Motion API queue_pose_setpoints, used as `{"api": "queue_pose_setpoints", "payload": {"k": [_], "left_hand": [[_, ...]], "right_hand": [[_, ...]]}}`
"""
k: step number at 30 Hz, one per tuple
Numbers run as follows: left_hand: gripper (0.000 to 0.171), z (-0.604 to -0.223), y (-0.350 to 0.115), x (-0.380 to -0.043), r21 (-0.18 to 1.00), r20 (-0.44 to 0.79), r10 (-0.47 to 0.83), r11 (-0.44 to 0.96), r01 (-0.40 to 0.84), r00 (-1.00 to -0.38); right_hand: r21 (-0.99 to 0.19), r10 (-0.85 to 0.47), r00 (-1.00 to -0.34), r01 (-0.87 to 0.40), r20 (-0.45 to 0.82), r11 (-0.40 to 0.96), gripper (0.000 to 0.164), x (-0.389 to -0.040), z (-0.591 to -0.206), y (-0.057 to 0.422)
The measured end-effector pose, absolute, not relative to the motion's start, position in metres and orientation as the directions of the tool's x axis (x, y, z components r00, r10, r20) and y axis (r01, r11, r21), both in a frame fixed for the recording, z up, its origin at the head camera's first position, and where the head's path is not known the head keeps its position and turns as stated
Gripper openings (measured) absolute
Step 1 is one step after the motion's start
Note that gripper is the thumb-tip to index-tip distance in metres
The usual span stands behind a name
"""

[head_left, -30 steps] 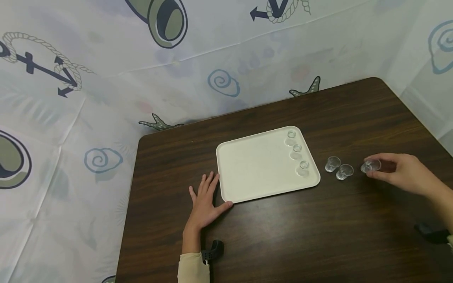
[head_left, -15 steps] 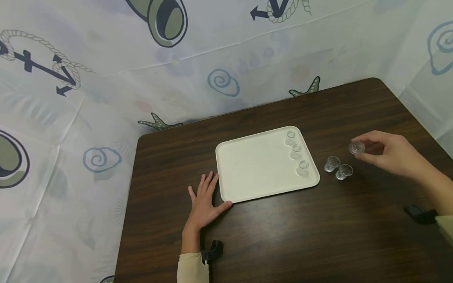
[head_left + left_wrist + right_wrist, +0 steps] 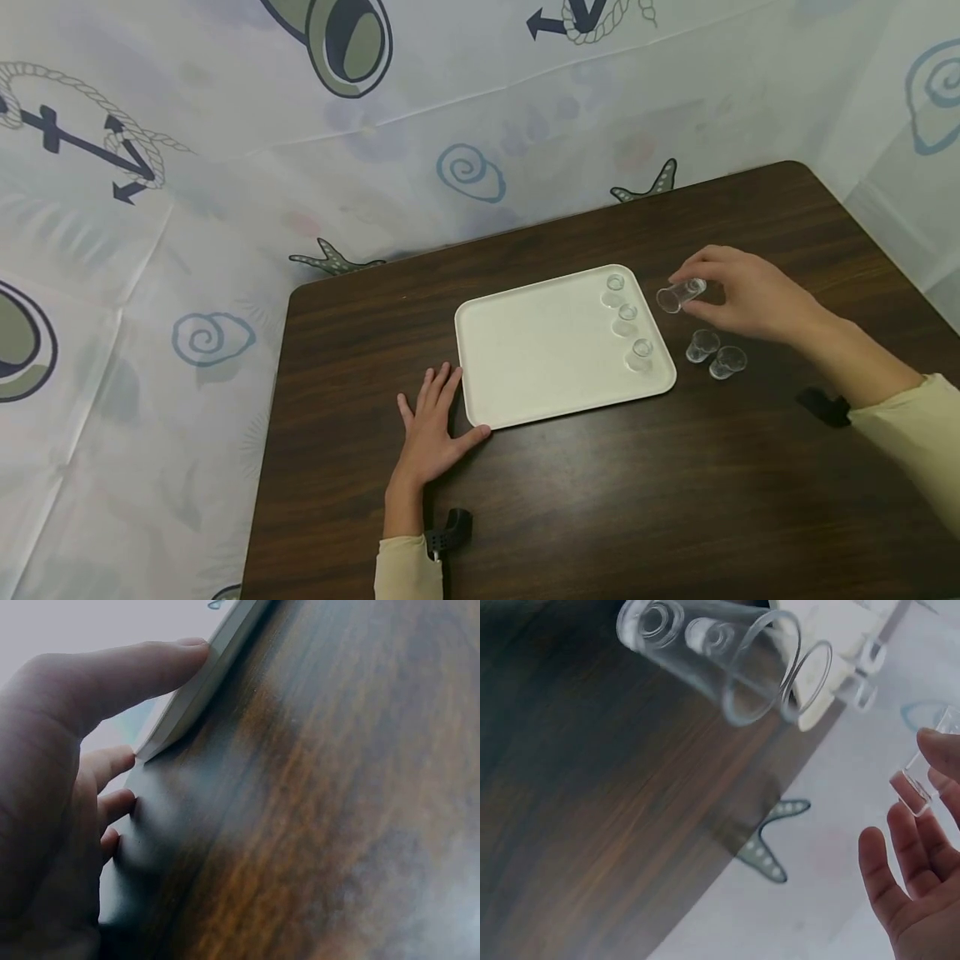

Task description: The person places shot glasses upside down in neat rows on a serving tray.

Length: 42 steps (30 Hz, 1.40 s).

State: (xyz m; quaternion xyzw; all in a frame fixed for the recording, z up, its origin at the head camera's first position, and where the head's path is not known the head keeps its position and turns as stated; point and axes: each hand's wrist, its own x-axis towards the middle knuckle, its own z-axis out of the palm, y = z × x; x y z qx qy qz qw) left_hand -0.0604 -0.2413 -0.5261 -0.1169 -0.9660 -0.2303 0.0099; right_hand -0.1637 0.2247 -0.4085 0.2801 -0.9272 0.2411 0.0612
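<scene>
My right hand pinches a small clear shot glass between thumb and fingers, just off the right edge of the white tray. That glass lies tilted in the air, its wide mouth facing left. In the right wrist view, part of the held glass shows at the right edge. Along the tray's right side, three similar glasses stand mouth down in a row. My left hand rests with spread, straight fingers at the tray's near left corner, thumb touching its rim.
Two upright shot glasses, a left one and a right one, stand close together on the dark wooden table, right of the tray and below my right hand. A printed cloth hangs behind the table's far edge.
My right hand has lifted the shot glass from the table's right side and carried it left toward the tray, turning it from upright to tilted over. The left hand has stayed put.
</scene>
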Motion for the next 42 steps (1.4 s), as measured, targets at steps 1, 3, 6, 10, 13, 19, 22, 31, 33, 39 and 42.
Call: {"api": "queue_pose_setpoints", "payload": {"k": [1, 3, 6, 10, 13, 19, 22, 31, 33, 39, 42], "left_hand": [[0.097, -0.526, -0.242, -0.061, 0.441, 0.072, 0.221, 0.868, 0.23, -0.973], [0.097, -0.526, -0.242, -0.061, 0.438, 0.071, 0.222, 0.869, 0.23, -0.973], [0.097, -0.525, -0.241, -0.06, 0.437, 0.072, 0.221, 0.869, 0.23, -0.973], [0.097, -0.526, -0.241, -0.06, 0.437, 0.071, 0.22, 0.87, 0.228, -0.973], [0.098, -0.527, -0.241, -0.06, 0.434, 0.065, 0.218, 0.872, 0.224, -0.974], [0.098, -0.527, -0.242, -0.06, 0.442, 0.057, 0.218, 0.869, 0.22, -0.974], [0.098, -0.526, -0.242, -0.06, 0.442, 0.05, 0.216, 0.871, 0.216, -0.975], [0.097, -0.528, -0.243, -0.06, 0.44, 0.049, 0.214, 0.872, 0.213, -0.976], [0.097, -0.528, -0.243, -0.06, 0.446, 0.051, 0.216, 0.869, 0.215, -0.975], [0.098, -0.528, -0.243, -0.06, 0.453, 0.055, 0.219, 0.864, 0.22, -0.974], [0.097, -0.526, -0.242, -0.061, 0.449, 0.054, 0.221, 0.866, 0.221, -0.974]], "right_hand": [[-0.406, -0.5, -0.831, -0.555, 0.243, 0.726, 0.035, -0.166, -0.409, 0.22], [-0.388, -0.517, -0.824, -0.566, 0.234, 0.727, 0.035, -0.169, -0.409, 0.212], [-0.365, -0.546, -0.802, -0.596, 0.241, 0.715, 0.034, -0.174, -0.409, 0.199], [-0.322, -0.582, -0.766, -0.643, 0.272, 0.695, 0.034, -0.179, -0.409, 0.185], [-0.294, -0.604, -0.741, -0.671, 0.293, 0.681, 0.032, -0.183, -0.41, 0.176], [-0.242, -0.633, -0.718, -0.694, 0.289, 0.678, 0.033, -0.191, -0.417, 0.161], [-0.211, -0.648, -0.712, -0.701, 0.272, 0.681, 0.033, -0.194, -0.421, 0.153], [-0.052, -0.72, -0.631, -0.761, 0.288, 0.647, 0.028, -0.202, -0.431, 0.131], [-0.034, -0.727, -0.624, -0.765, 0.289, 0.643, 0.026, -0.204, -0.434, 0.127], [-0.003, -0.743, -0.623, -0.767, 0.246, 0.642, 0.021, -0.207, -0.439, 0.114], [0.011, -0.747, -0.635, -0.761, 0.198, 0.649, 0.022, -0.209, -0.441, 0.109]]}}
